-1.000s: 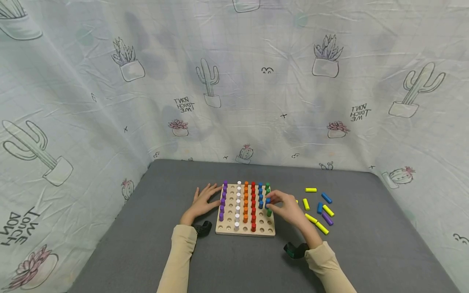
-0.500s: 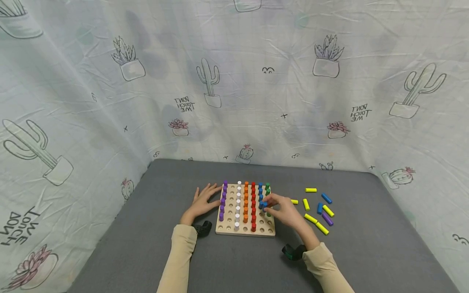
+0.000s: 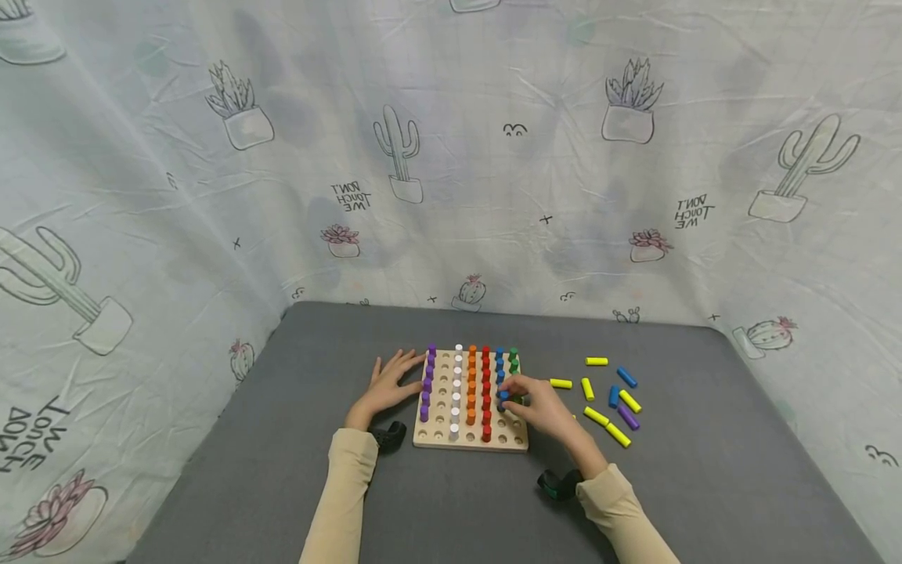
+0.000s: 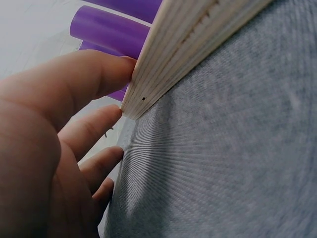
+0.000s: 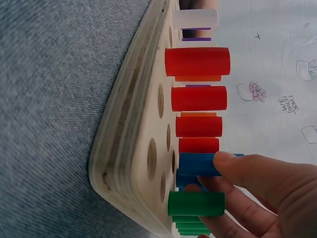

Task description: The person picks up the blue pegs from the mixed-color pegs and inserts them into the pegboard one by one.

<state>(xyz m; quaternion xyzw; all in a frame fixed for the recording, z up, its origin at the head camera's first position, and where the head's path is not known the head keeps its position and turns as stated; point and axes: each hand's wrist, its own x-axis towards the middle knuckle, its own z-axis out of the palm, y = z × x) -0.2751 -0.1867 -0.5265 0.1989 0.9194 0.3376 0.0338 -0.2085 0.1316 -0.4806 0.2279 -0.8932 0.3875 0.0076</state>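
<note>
A wooden pegboard (image 3: 472, 448) holds columns of purple, white, orange, red, blue and green pegs, with bare holes showing. My right hand (image 3: 546, 407) pinches a blue peg (image 5: 198, 164) between thumb and fingers at the blue column. In the right wrist view that peg stands close to the board's face, beside a red peg (image 5: 198, 145) and a green peg (image 5: 196, 203); whether its end is in a hole cannot be told. My left hand (image 3: 384, 389) rests at the board's left edge, fingers spread, the thumb and a fingertip touching the edge next to the purple pegs (image 4: 111, 27).
Right of the board, loose yellow pegs (image 3: 618, 435) lie scattered on the grey table (image 3: 451, 509). Among them are blue pegs (image 3: 626, 377) and a purple peg (image 3: 628, 417). A patterned cloth (image 3: 451, 157) hangs behind and at the sides.
My right hand has moved left and slightly nearer with the blue peg, from over the green column to the blue column. The left hand keeps its place at the board's edge.
</note>
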